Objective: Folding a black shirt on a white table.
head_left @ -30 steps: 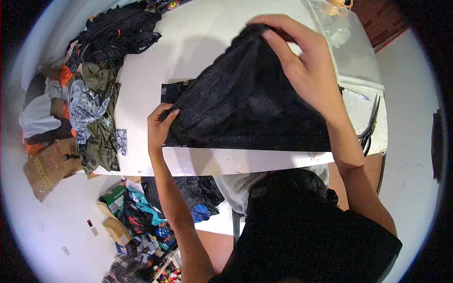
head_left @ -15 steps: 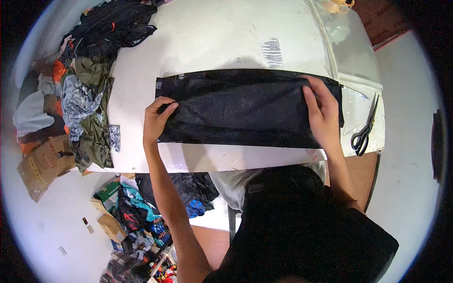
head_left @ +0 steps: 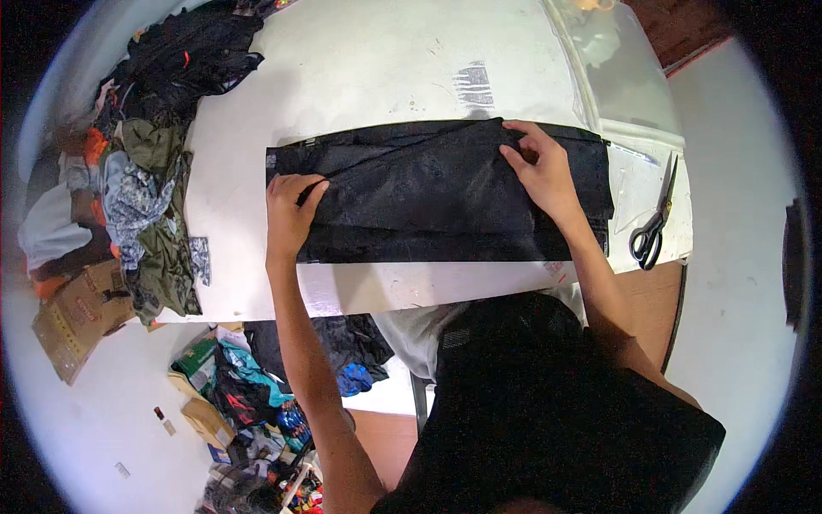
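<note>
A black garment, folded into a long rectangle, lies across the white table with a few creases in its top layer. At its left end my left hand pinches the cloth between thumb and fingers. My right hand grips the far edge right of the middle, and a fold of fabric rises to a peak at its fingertips. A taut crease runs slantwise from that peak toward my left hand. What kind of garment this is does not show.
Black-handled scissors lie on the table right of the garment, near a thin clear strip. Heaped clothes, camouflage and black, cover the left side. A cardboard box and more clothes lie below.
My right hand has moved left along the far edge and lifted the cloth there into a peak. My left hand stays at the left end. The view has shifted slightly.
</note>
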